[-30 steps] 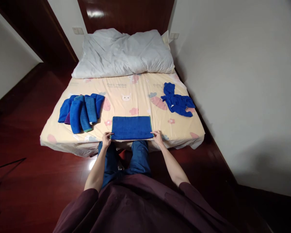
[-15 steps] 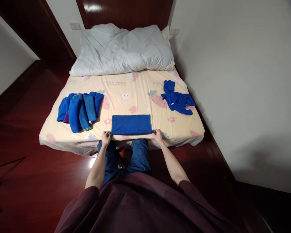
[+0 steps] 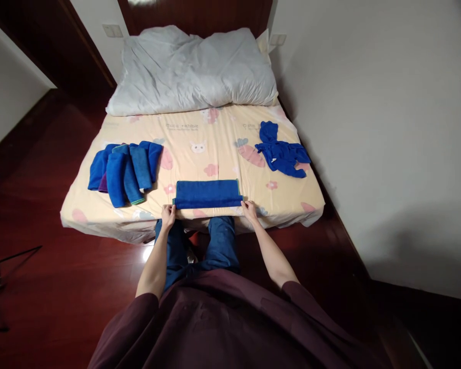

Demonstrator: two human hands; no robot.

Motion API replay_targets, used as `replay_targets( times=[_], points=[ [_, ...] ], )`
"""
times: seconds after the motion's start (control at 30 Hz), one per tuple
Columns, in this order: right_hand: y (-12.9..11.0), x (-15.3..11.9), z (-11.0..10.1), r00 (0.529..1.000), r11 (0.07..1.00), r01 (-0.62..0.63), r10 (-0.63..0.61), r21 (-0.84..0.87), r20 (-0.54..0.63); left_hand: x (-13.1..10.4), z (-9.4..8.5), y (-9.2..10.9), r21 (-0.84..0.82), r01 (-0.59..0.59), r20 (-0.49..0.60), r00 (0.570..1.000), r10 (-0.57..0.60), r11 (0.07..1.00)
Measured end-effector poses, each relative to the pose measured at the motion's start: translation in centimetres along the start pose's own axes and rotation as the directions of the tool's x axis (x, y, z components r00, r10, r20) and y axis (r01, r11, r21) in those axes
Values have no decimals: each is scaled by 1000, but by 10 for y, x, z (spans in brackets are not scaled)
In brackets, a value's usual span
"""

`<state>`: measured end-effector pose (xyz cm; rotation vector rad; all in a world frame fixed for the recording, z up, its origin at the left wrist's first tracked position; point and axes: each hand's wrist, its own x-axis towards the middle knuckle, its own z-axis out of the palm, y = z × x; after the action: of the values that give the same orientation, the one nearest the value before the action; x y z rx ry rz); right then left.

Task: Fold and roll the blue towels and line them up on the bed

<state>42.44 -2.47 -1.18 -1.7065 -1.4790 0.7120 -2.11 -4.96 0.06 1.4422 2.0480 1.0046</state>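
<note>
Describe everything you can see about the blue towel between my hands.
The towel is a wide blue rectangle of soft-looking cloth, with thin green trim at its edges. A narrow strip along its near long side looks folded over. It lies crosswise on the bed, near the front edge. The left hand and right hand hold its near corners.

My towel (image 3: 207, 191) looks like matt, fuzzy cloth. The sheet (image 3: 226, 159) seems smooth, matt cloth; the quilt (image 3: 200, 72), creased cloth with a faint sheen; the floor (image 3: 72, 287), glossy wood; my shirt (image 3: 215, 323), matt cloth.
</note>
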Motion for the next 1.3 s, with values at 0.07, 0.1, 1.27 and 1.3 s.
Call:
replay_targets(
  times=[0.07, 0.1, 1.27, 1.3],
  points=[
    [0, 1, 0, 1000, 1000, -9, 9, -5, -5, 0, 0, -1, 6, 0, 2, 1000, 0, 1000],
    [0, 2, 0, 1000, 1000, -14, 14, -9, -6, 0, 1, -1, 9, -1, 4, 1000, 1, 1000],
    [-31, -10, -11, 884, 859, 405, -281, -314, 373, -12, -2, 12, 222, -516, 387, 826, 410, 828],
    [-30, -10, -11, 892, 865, 390, -271, -316, 361, -11, -3, 13, 224, -507, 382, 831, 404, 832]
  ],
)
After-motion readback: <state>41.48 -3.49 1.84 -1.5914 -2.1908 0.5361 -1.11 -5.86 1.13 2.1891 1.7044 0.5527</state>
